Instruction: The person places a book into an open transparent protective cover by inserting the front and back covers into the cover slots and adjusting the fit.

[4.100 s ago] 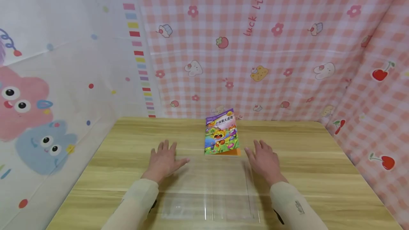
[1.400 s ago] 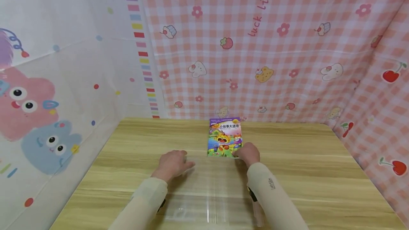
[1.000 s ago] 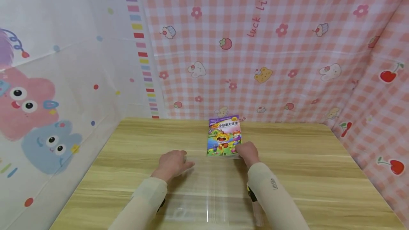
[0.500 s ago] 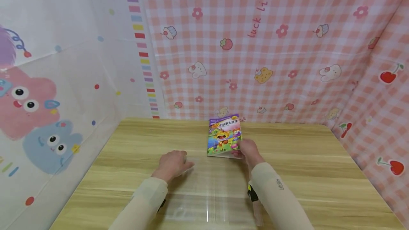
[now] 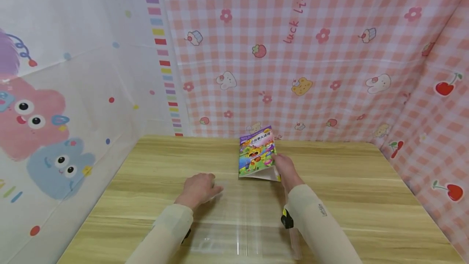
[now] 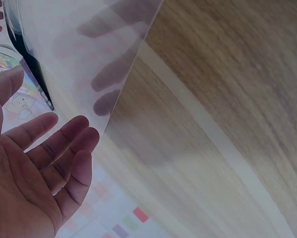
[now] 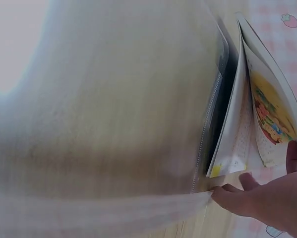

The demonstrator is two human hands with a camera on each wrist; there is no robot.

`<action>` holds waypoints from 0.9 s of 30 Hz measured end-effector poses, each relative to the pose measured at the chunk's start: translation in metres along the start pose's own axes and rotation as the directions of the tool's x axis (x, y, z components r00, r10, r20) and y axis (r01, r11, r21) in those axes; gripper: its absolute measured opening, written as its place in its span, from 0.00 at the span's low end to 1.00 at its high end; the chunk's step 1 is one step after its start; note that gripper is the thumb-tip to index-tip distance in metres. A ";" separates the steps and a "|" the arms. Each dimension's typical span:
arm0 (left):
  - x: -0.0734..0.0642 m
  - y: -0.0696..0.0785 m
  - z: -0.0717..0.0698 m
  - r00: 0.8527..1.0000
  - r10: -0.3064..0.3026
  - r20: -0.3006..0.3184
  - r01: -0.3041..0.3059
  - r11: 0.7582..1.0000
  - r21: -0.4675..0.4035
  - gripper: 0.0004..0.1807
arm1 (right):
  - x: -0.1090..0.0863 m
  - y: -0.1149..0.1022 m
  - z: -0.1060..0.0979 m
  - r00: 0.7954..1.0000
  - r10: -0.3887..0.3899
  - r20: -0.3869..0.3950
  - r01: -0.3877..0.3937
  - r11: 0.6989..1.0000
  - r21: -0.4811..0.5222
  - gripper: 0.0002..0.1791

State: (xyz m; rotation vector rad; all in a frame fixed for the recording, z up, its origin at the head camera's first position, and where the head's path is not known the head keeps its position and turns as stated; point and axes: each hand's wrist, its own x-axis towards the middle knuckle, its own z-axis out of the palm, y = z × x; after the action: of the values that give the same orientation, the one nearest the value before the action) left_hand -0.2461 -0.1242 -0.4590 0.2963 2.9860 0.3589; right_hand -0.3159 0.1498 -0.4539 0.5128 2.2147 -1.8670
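Observation:
A colourful children's storybook (image 5: 254, 154) stands partly opened at the back middle of the table, its front cover raised at the lower right. My right hand (image 5: 287, 169) holds that cover by its right edge. In the right wrist view a fingertip lies against the storybook's (image 7: 232, 144) inner page, while other fingers hang below it. A transparent plastic book cover (image 5: 220, 235) lies flat in front of the storybook. At its left edge rests my left hand (image 5: 198, 190), fingers loosely bent and holding nothing. The left wrist view shows the fingers mirrored in the plastic.
The wooden table (image 5: 139, 199) meets a pink checked cloth (image 5: 220, 52) behind the storybook. White printed cloth (image 5: 99, 68) hangs on the left, and another pink checked cloth (image 5: 421, 133) on the right. A narrow plastic flap (image 5: 294, 243) sticks up beneath the right forearm.
Four seconds ago both hands lay spread beside the storybook. My right hand has reached its lower right corner and lifted the front cover up and leftward. The left hand has barely moved since.

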 end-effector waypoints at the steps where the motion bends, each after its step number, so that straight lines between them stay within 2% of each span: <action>1: 0.000 0.000 0.000 1.000 0.000 0.001 0.000 1.000 -0.002 0.25 | 0.000 -0.001 0.000 1.000 0.011 0.006 -0.011 1.000 -0.006 0.31; 8: -0.001 0.000 0.001 1.000 0.000 -0.004 0.000 1.000 0.007 0.23 | -0.001 -0.001 -0.002 0.999 0.032 0.018 -0.033 0.998 0.059 0.28; 14: 0.000 0.000 0.002 1.000 -0.003 -0.015 0.003 1.000 0.015 0.27 | -0.001 0.003 -0.004 0.999 0.005 -0.045 -0.002 0.999 0.054 0.23; 18: -0.001 0.001 0.002 1.000 -0.007 -0.013 0.007 1.000 0.013 0.26 | 0.000 0.005 -0.004 0.997 -0.005 -0.080 0.015 0.992 0.127 0.20; 23: -0.003 -0.001 0.003 1.000 0.026 -0.016 -0.026 1.000 0.002 0.21 | 0.000 0.005 -0.003 0.998 -0.028 -0.064 0.039 0.984 0.175 0.27; 27: -0.004 -0.005 0.005 0.999 0.051 -0.014 -0.051 0.999 0.004 0.23 | -0.002 0.004 -0.002 0.999 -0.027 -0.045 0.036 0.978 0.203 0.28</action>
State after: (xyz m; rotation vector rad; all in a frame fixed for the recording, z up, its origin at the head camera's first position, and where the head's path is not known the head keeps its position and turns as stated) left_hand -0.2425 -0.1281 -0.4649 0.3728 2.9982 0.3619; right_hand -0.3120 0.1525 -0.4563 0.5587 2.0788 -2.1325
